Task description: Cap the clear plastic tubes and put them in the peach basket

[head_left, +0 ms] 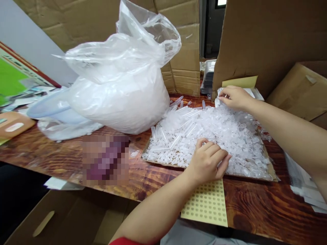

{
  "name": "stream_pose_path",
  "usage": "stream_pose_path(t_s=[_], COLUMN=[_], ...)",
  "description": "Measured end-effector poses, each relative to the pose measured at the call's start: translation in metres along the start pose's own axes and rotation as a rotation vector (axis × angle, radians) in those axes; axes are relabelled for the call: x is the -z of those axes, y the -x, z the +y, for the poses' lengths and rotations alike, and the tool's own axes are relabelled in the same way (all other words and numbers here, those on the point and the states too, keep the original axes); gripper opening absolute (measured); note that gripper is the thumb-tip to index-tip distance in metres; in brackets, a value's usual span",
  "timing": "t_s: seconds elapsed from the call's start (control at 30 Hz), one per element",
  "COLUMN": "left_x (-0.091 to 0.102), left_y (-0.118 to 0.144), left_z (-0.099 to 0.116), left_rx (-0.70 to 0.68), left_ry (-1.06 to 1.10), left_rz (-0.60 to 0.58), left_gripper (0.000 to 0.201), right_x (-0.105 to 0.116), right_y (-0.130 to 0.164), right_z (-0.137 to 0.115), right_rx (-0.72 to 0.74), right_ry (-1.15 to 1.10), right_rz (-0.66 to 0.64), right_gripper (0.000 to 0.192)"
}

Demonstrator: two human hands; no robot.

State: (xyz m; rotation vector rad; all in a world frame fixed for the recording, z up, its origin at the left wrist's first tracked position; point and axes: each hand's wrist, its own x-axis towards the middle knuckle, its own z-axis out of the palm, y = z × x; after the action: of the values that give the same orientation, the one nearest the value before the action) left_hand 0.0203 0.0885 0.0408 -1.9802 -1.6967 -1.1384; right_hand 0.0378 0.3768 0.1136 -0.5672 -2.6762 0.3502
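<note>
Plastic pieces [217,124] between the hands [208,161]

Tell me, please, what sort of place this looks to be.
Probably a small packing or assembly workshop: a wooden table bears a heap of small clear plastic pieces, a bulging plastic bag and a yellow sheet of round dots.

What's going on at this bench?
A person works bare-handed at a heap of small clear plastic pieces on cardboard. The left hand is over the heap's near edge, above a yellow dotted sheet. The right hand is by white items at the back; whether either holds anything is unclear. A full bag sits left of the heap.
</note>
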Motion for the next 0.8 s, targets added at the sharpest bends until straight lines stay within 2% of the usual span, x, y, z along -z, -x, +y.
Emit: stream_pose_path(t_s=[0.17, 0.37, 0.47, 0.57, 0.8], left_x=[0.003, 0.002, 0.001, 0.001, -0.001], left_y=[0.0, 0.002, 0.001, -0.001, 0.0], left_z=[0.003, 0.006, 0.008, 0.008, 0.006], left_rx=[-0.088, -0.121, -0.119, -0.112, -0.059], left_ry=[0.063, 0.048, 0.049, 0.061, 0.012], left_rz=[0.094, 0.19, 0.234, 0.303, 0.398], left_gripper=[0.007, 0.006, 0.008, 0.013, 0.008], right_x=[-0.031, -0.069, -0.086, -0.101, -0.133], right_y=[-0.069, -0.119, -0.137, -0.155, -0.187], right_z=[-0.032, -0.049, -0.05, -0.055, -0.09], right_rx=[-0.121, -0.227, -0.265, -0.249, -0.117], right_ry=[-0.223, -0.356, -0.259, -0.102, 0.056], right_rz=[-0.076, -0.276, -0.289, -0.329, -0.545], right_gripper=[0.004, 0.025, 0.037, 0.04, 0.055])
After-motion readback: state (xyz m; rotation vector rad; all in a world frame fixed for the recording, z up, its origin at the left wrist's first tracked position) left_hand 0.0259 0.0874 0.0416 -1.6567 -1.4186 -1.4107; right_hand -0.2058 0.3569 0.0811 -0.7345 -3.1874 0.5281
